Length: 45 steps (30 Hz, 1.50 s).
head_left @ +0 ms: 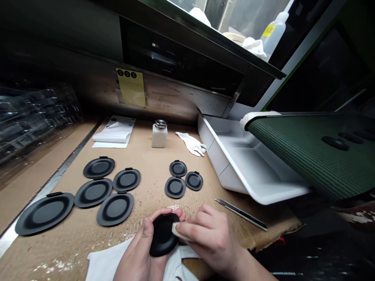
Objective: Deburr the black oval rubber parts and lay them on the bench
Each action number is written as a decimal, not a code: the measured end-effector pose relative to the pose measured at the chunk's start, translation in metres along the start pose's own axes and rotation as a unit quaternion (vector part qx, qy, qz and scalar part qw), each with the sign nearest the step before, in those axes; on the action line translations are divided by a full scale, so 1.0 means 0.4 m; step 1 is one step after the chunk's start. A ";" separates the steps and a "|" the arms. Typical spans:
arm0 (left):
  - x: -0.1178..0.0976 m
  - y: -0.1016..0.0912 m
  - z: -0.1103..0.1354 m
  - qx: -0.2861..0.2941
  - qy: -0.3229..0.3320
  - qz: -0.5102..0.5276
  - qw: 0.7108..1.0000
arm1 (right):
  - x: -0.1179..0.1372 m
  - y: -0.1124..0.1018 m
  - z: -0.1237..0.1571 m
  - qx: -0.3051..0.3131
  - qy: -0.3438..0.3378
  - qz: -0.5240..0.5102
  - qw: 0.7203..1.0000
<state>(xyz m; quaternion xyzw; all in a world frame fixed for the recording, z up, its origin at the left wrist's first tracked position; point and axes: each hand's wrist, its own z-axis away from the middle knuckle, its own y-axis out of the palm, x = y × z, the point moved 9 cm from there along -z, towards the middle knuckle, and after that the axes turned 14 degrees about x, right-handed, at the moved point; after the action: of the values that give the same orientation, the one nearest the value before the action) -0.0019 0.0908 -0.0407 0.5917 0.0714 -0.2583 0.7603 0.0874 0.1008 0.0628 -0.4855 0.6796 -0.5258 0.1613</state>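
Observation:
My left hand (137, 255) grips a black oval plastic cap (162, 235), held on edge near the front of the cardboard-covered bench (146, 156). My right hand (209, 234) is closed on a small pale pad (179, 231) that presses against the cap's right side. Both hands hover over a white cloth (102, 263) lying on the bench. Several larger black oval caps (93, 192) lie to the left, and three smaller ones (181, 178) lie just beyond my hands.
A utility knife (241, 213) lies to the right of my hands. A white tray (249, 168) sits under a green conveyor belt (316, 156) carrying black parts. Farther back stand a white dispenser bottle (159, 134), a white glove (193, 144) and folded white wipes (114, 134).

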 end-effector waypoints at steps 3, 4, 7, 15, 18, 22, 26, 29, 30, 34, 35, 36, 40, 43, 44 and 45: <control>0.002 -0.007 0.002 -0.004 -0.004 -0.003 1.000 | 0.001 -0.005 -0.011 -0.008 -0.008 0.010 1.000; 0.002 -0.008 0.001 -0.003 -0.004 -0.002 1.000 | 0.000 -0.005 -0.011 -0.012 -0.005 0.008 1.000; 0.002 0.000 -0.002 0.013 0.000 0.007 1.000 | -0.005 0.001 0.000 -0.012 0.015 0.001 1.000; -0.001 -0.001 0.003 0.004 0.000 -0.008 1.000 | -0.001 -0.006 -0.013 -0.016 0.008 0.012 1.000; -0.001 0.000 0.002 0.014 0.002 0.000 1.000 | 0.000 0.001 0.005 -0.015 0.026 -0.006 1.000; 0.002 0.006 0.000 0.018 -0.001 0.005 1.000 | 0.002 0.002 0.003 -0.002 0.019 0.013 1.000; 0.000 0.005 0.003 0.008 -0.002 0.005 1.000 | -0.004 -0.010 -0.012 -0.025 0.007 0.012 1.000; -0.001 0.003 0.003 0.014 0.002 0.012 1.000 | 0.009 0.008 0.012 -0.026 0.015 -0.011 0.999; -0.001 0.000 0.002 0.014 0.003 0.017 1.000 | 0.021 0.014 0.026 -0.027 0.009 -0.015 0.999; 0.006 -0.008 -0.001 0.012 -0.007 0.035 0.999 | 0.048 0.011 0.062 -0.043 -0.014 -0.034 0.998; 0.008 -0.005 -0.003 0.018 -0.011 0.036 0.999 | 0.040 0.004 0.063 -0.046 -0.005 -0.043 0.998; 0.010 -0.003 -0.005 0.024 -0.013 0.036 0.999 | 0.028 -0.004 0.063 -0.049 0.007 -0.051 0.998; 0.010 0.000 -0.011 0.040 -0.006 0.037 0.998 | 0.004 -0.016 0.059 -0.048 0.029 -0.036 0.998; 0.012 -0.002 -0.011 0.044 -0.009 0.050 0.998 | 0.036 0.010 0.046 -0.048 0.005 -0.018 0.999; 0.015 -0.002 -0.009 0.041 -0.015 0.053 0.998 | 0.053 0.019 0.039 -0.058 -0.006 -0.014 0.998; 0.017 -0.003 -0.006 0.037 -0.023 0.053 0.998 | 0.070 0.027 0.031 -0.071 -0.013 -0.009 0.997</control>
<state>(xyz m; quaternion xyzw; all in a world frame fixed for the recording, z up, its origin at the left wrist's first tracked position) 0.0038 0.0909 -0.0450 0.6161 0.0135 -0.2335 0.7522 0.0778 0.0705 0.0565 -0.5088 0.7083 -0.4717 0.1305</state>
